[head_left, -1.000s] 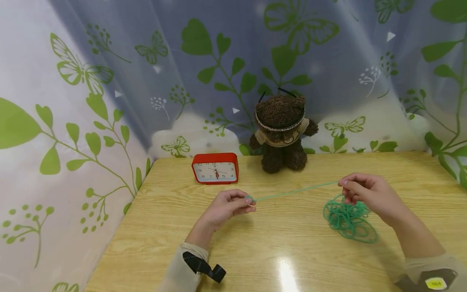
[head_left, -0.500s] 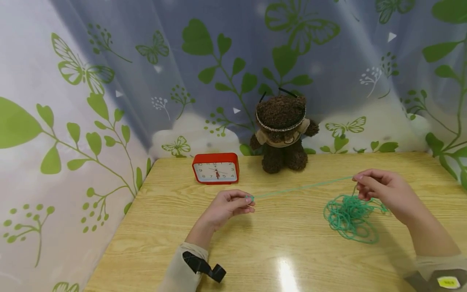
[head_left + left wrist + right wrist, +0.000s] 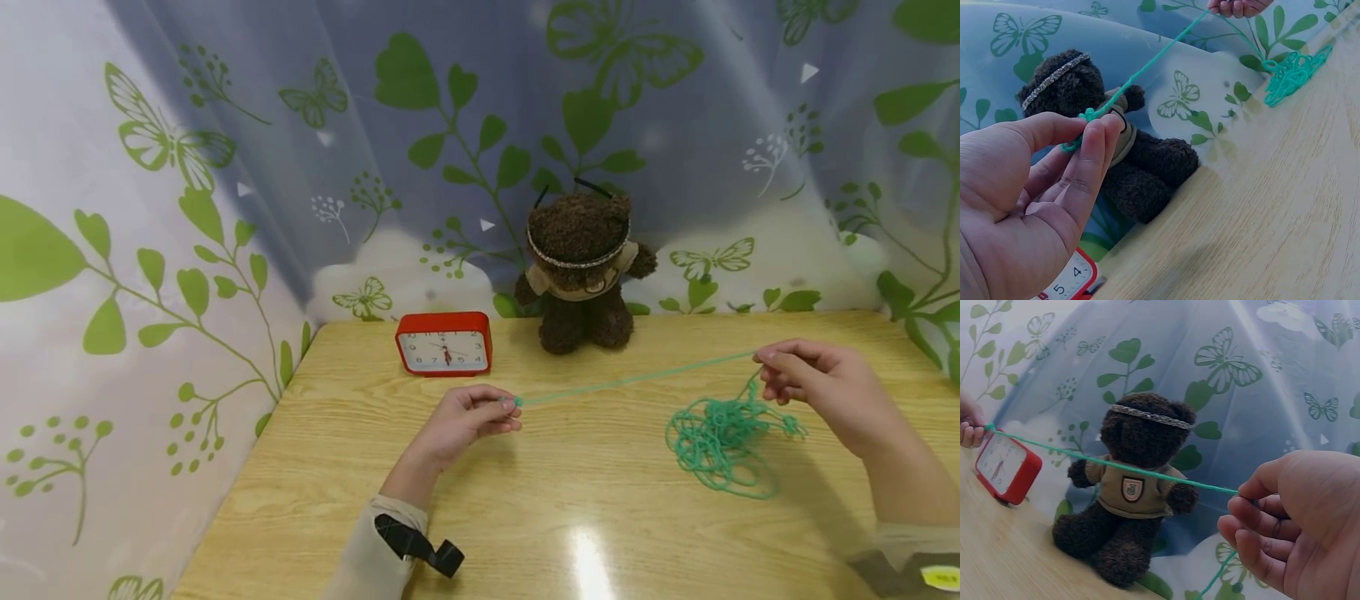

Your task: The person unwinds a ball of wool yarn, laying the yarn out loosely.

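Between my two hands a green yarn [image 3: 637, 379] is stretched straight above the table. My left hand [image 3: 468, 421] pinches a small knotted or looped bit of it [image 3: 1089, 115] between thumb and fingertips. Farther right and a little higher, my right hand [image 3: 825, 387] pinches the same strand between thumb and index finger. From below that hand the yarn [image 3: 1216, 575] runs down to a loose tangled heap [image 3: 720, 442] on the table, left of and below the right hand. In the left wrist view the heap [image 3: 1294, 75] shows small knots and loops.
A red alarm clock [image 3: 444, 343] stands at the back left of the wooden table [image 3: 450, 542]. Right of it a brown teddy bear [image 3: 581, 267] with a headband and tan shirt sits against the leaf-patterned curtain [image 3: 337, 167].
My right hand has moved right and slightly away from me, lengthening the stretched strand and lifting some yarn off the heap. The left hand has stayed almost in place.
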The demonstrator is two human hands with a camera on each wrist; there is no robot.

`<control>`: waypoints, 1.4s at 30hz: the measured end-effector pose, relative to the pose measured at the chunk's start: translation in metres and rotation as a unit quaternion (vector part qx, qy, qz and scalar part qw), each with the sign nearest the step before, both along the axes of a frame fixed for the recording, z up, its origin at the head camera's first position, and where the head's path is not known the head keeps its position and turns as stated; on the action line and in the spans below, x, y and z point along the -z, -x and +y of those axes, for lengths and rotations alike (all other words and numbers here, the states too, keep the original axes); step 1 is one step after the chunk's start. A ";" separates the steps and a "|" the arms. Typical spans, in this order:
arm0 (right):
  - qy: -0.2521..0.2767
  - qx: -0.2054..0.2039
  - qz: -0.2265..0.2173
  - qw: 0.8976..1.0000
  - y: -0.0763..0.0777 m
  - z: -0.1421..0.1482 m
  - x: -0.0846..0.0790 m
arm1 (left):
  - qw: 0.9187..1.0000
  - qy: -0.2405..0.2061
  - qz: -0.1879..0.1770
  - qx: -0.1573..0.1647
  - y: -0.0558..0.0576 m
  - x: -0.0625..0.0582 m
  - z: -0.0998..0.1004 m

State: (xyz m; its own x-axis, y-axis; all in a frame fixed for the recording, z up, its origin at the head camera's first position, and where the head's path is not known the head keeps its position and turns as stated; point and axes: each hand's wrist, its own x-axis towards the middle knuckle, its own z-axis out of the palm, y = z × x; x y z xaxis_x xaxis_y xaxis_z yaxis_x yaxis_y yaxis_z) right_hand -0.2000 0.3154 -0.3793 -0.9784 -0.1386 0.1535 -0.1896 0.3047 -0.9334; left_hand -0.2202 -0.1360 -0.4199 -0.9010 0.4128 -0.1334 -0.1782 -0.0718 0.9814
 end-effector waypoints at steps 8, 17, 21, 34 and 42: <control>-0.022 0.024 -0.006 0.999 0.002 0.016 0.005 | 1.000 0.001 -0.002 -0.005 0.000 0.001 -0.001; -0.006 0.079 -0.014 0.997 0.002 0.034 0.011 | 1.000 0.004 -0.002 -0.006 0.000 0.001 -0.002; -0.005 0.098 -0.024 0.995 0.003 0.038 0.013 | 1.000 0.004 0.003 -0.002 0.001 0.001 -0.002; -0.036 0.114 -0.087 0.989 0.012 0.056 0.030 | 1.000 0.007 0.010 0.003 0.002 0.001 -0.004; -0.030 0.142 -0.138 0.980 0.012 0.067 0.040 | 1.000 0.003 0.007 0.007 0.002 0.001 -0.003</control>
State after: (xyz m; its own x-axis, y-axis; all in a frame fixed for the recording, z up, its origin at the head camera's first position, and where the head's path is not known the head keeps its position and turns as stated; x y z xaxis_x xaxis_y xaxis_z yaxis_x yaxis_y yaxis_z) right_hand -0.2118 0.3826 -0.4191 -0.9820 0.1445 -0.1218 0.1672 0.3644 -0.9161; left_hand -0.2219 -0.1389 -0.4212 -0.8969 0.4249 -0.1229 -0.1654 -0.0643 0.9841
